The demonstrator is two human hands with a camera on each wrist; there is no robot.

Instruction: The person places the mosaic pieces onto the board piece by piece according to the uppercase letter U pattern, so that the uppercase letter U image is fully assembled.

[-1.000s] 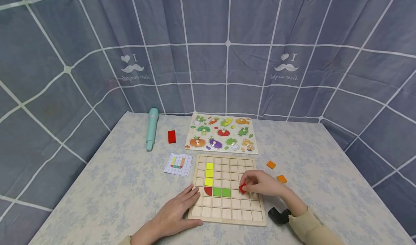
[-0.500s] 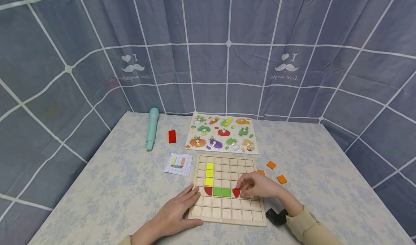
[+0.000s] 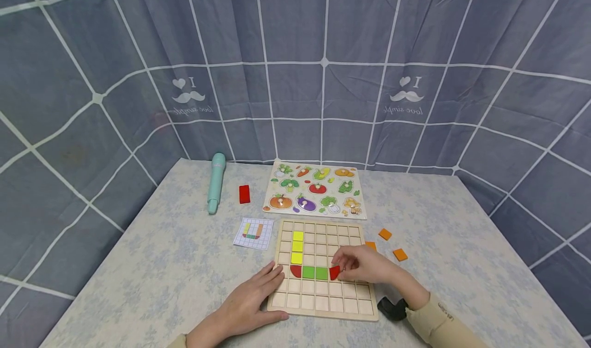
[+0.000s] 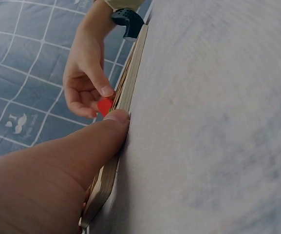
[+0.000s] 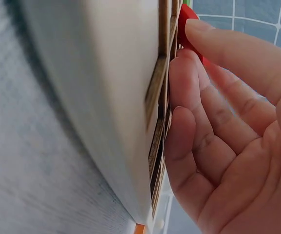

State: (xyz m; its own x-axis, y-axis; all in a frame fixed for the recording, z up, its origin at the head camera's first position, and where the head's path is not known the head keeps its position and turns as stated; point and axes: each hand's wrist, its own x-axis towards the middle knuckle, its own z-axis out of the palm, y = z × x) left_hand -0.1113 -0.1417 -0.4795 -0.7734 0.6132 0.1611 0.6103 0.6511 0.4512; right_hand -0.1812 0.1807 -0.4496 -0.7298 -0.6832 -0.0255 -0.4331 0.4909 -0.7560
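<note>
In the head view my right hand (image 3: 367, 265) pinches a red quarter-round tile (image 3: 334, 272) over the wooden grid board (image 3: 322, 304). The tile is tilted, just right of two green tiles (image 3: 315, 273). Thumb and fingertips hold the red tile (image 5: 185, 30) in the right wrist view. My left hand (image 3: 253, 301) lies with its fingers extended on the board's left edge and lower corner. Three yellow tiles (image 3: 297, 247) form a column, with a red rounded tile (image 3: 296, 271) under them at the start of the green row. My fingers partly hide the cells beneath the right hand.
A pattern card (image 3: 253, 233) lies left of the board, with a red block (image 3: 244, 194) and a teal microphone (image 3: 216, 184) beyond. Behind sits a vegetable puzzle (image 3: 316, 190). Orange tiles (image 3: 400, 254) lie to the right. A black curved object (image 3: 392, 308) is by the right wrist.
My right hand has moved left along the row with the red tile, which is now beside the green tiles and turned differently. An orange tile has come into view behind the hand. The left hand stays put.
</note>
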